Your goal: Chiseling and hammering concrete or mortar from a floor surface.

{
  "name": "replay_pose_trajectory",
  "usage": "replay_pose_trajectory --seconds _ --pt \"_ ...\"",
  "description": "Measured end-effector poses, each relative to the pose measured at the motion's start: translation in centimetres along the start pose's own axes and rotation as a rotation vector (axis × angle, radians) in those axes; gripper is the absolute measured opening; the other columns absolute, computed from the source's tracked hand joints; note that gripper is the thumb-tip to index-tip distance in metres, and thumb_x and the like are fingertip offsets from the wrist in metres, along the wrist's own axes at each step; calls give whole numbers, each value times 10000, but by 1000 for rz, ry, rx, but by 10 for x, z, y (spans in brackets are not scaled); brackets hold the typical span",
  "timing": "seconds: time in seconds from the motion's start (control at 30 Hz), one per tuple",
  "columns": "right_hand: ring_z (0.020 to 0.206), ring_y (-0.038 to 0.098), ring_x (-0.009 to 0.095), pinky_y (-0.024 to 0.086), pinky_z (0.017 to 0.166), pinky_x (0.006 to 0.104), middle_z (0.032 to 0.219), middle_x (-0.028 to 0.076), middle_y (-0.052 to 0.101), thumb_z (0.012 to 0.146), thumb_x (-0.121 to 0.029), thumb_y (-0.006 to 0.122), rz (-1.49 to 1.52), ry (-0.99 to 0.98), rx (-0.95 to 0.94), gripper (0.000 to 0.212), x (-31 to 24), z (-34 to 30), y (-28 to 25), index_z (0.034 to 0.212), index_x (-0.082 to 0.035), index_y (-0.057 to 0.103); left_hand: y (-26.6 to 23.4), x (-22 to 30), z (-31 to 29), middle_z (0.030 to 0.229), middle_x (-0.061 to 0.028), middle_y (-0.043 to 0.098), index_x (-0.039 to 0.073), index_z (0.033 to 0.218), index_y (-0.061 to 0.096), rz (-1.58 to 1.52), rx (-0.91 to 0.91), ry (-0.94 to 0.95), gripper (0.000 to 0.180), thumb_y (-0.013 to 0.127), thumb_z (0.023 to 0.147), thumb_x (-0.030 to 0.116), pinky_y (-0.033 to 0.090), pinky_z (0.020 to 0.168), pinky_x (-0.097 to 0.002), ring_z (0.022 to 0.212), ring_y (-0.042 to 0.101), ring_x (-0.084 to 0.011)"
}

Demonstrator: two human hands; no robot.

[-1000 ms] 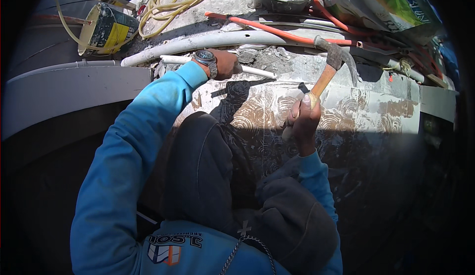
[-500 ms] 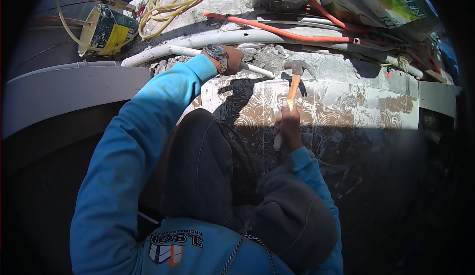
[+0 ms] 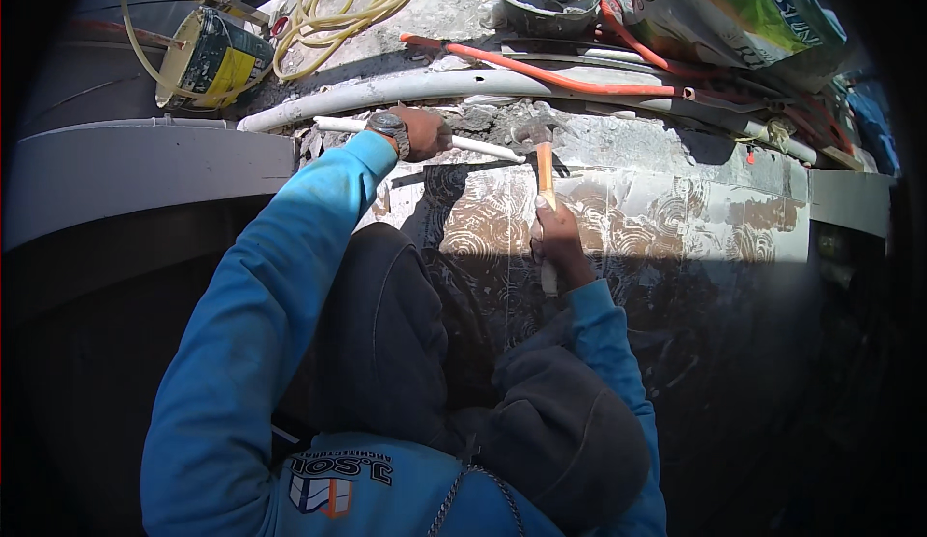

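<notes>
My left hand [image 3: 425, 134] is closed around a thin white pipe [image 3: 489, 150], which lies slanted along the edge of broken concrete. Its right end reaches close to the hammer's head. In my right hand [image 3: 560, 238] is a claw hammer [image 3: 546, 172] with a wooden handle, gripped partway down, its metal head pointing away from me. The head is slightly blurred and sits just right of the pipe's end. Beneath both hands is a tiled surface [image 3: 618, 211] with swirled whitish smears over brown.
Behind my hands runs a thick white pipe [image 3: 386, 94], with an orange hose [image 3: 541, 75] over it. Farther back are a bucket of rubble [image 3: 550, 17], a printed sack [image 3: 724, 11] and a coiled yellow hose [image 3: 333, 15]. A tipped bucket [image 3: 214, 59] lies at left.
My left hand and the thin white pipe have shifted left and slightly nearer. The hammer has moved left, its head now closer to the pipe's end.
</notes>
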State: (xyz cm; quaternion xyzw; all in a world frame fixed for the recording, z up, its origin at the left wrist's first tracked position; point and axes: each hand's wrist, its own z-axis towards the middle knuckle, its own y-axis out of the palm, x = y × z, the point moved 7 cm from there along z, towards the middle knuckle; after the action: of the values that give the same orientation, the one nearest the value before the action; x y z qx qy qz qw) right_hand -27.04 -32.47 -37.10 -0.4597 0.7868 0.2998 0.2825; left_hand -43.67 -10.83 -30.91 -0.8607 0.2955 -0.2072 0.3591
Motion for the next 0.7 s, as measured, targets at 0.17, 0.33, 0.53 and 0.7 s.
replay_pose_trajectory --seconds 0.17,0.33,0.53,0.7 --pt "346 369 79 323 307 253 531 -17 404 964 -315 482 117 -220 -19 256 -50 -31 -25 873 -82 429 86 -36 -44 1097 -124 660 192 1265 569 -647 135 60 448 549 906 460 454 911 -381 1030 613 -284" --pt "353 378 76 326 306 242 532 -5 396 971 -345 467 42 -213 169 300 -54 -65 -60 838 -84 402 32 -26 -27 1086 -174 654 162 1231 599 -258 44 -84 432 558 896 432 494 859 -384 985 635 -304" --pt "382 399 75 344 331 232 578 -1 422 978 -342 461 48 -223 121 280 -36 -67 -61 867 -90 409 -78 97 -11 857 -83 695 166 898 705 438 210 148 165 593 831 266 531 731 -400 840 673 -269" --pt "391 388 67 333 339 228 563 -15 400 972 -338 472 123 -281 99 275 -53 -61 -56 990 -65 449 -66 74 -3 919 -101 694 247 1040 700 94 150 113 234 592 833 252 517 778 -416 873 660 -293"
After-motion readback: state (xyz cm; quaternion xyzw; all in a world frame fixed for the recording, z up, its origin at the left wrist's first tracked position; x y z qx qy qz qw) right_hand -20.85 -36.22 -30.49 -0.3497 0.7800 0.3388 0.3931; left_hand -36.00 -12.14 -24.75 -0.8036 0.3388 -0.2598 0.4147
